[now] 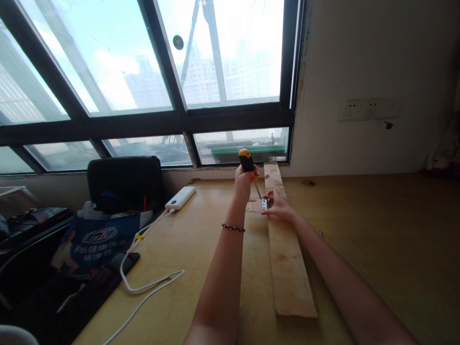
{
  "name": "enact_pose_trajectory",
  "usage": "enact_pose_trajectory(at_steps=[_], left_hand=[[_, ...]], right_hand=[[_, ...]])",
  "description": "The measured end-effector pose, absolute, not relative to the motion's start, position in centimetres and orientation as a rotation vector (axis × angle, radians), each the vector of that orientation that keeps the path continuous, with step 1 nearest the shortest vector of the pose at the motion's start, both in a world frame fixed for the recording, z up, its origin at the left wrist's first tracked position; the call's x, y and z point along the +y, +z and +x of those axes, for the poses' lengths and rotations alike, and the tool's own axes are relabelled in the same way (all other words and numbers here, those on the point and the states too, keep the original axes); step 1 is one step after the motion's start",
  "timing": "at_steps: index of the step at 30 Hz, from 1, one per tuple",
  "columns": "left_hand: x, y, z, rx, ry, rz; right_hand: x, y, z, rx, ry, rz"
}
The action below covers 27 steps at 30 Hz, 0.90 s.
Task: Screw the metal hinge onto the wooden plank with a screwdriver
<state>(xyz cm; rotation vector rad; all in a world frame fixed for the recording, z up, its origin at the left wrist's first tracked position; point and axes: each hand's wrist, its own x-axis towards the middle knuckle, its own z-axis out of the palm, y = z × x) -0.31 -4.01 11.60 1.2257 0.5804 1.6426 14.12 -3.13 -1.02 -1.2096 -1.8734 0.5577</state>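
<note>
My left hand (246,176) is closed around the black and orange handle of a screwdriver (246,162). Its thin shaft slants down to a small silver metal hinge (266,204), whose exact contact with the tip is too small to make out. With fingers pinched at the hinge, my right hand (280,206) presses it against a long wooden plank (287,258). A short, thin piece of wood (253,205) lies to the left of the plank, by the hinge. The plank lies lengthwise on the yellowish wooden table (204,239).
To the right of the plank lies a small screw (321,233). A white power bank (180,197) with a white cable (154,289) rests on the table's left side. Beyond that edge stand a black chair (124,182) and a blue bag (97,239). Windows and a wall border the far edge.
</note>
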Motion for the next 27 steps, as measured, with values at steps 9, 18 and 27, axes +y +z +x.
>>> enact_pose_trajectory(at_steps=[9, 18, 27], left_hand=[[-4.1, 11.6, -0.8, 0.554, 1.631, 1.246], [-2.5, 9.2, 0.5, 0.741, 1.523, 1.392], [-4.0, 11.2, 0.1, 0.567, 1.632, 1.247]], right_hand=[[-3.1, -0.9, 14.2, -1.877, 0.564, -1.204], [-3.2, -0.8, 14.1, -1.877, 0.571, -1.186], [-3.1, -1.0, 14.2, -1.855, 0.593, -1.183]])
